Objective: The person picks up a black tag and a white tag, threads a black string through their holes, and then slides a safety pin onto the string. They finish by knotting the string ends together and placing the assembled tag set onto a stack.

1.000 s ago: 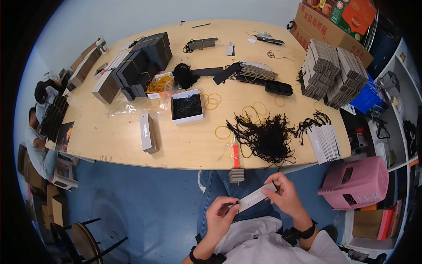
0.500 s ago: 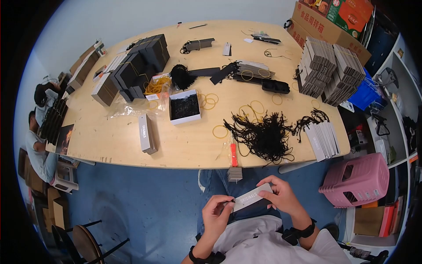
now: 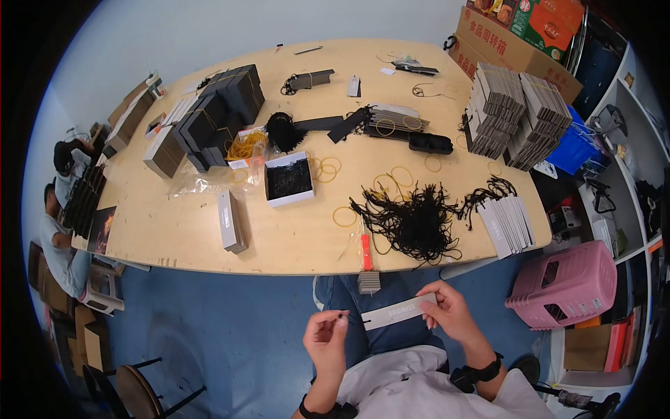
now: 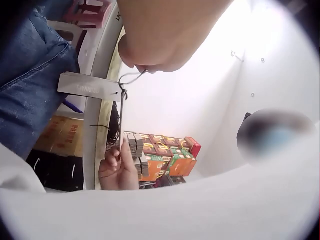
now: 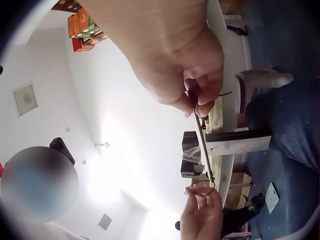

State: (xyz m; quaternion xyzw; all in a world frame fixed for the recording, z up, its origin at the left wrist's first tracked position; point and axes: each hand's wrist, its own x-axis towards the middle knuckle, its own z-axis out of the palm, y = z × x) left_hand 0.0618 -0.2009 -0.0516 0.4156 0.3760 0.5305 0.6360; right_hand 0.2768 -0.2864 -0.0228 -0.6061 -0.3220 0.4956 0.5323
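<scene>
My right hand (image 3: 447, 311) grips one end of a long grey tag (image 3: 399, 312) printed with white lettering, held over the lap. In the left wrist view the tag (image 4: 122, 112) shows nearly edge-on, with a black cord (image 4: 131, 79) looped from its far end. My left hand (image 3: 326, 336) pinches that cord between thumb and fingertips, a short distance from the tag's end. A stack of similar tags (image 3: 369, 283) juts over the table's front edge, just beyond my hands. A red-handled tool (image 3: 366, 253) lies behind it.
On the table (image 3: 160, 241) lie a heap of black cords (image 3: 412, 227), fanned-out corded tags (image 3: 508, 227), a white box of black bits (image 3: 289, 183) and yellow rubber bands (image 3: 326, 169). Stacked tag bundles (image 3: 497, 105) stand at right. A pink stool (image 3: 562, 286) is right of my lap.
My left hand has drawn left, away from the tag's end, with the cord between its fingertips. The tag, in my right hand, now lies more level across the lap.
</scene>
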